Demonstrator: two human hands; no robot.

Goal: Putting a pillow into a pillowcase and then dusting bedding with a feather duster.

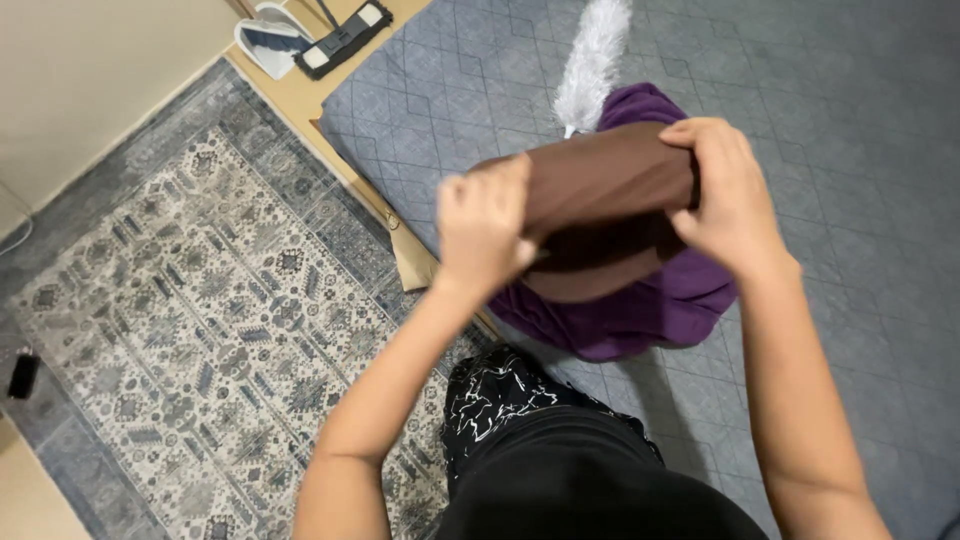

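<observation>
A wide bed [820, 150] with a quilted grey cover fills the right side of the room, its corner jutting toward the middle of the floor. Beside it on the left lies a patterned rug [200, 300] in grey and cream, spread over a pale floor that runs up to a plain wall. On the bed near its edge sits a heap of purple cloth [650, 305], and just behind that heap a fluffy white duster [592, 60] lies on the cover with its feathery end pointing away. At the top, on the bare floor by the bed's corner, rest a flat mop head [342, 38] and a pale dustpan [268, 42] close together. Over the purple heap the person holds a brown cloth [605, 175], stretched between both hands above the bed edge. The left hand [482, 225] is closed tight on the near end of the brown cloth, knuckles up. The right hand [728, 190] grips the far end, fingers curled over the top and thumb tucked beneath. A small dark object [22, 375] lies at the rug's left border; I cannot tell what it is.
</observation>
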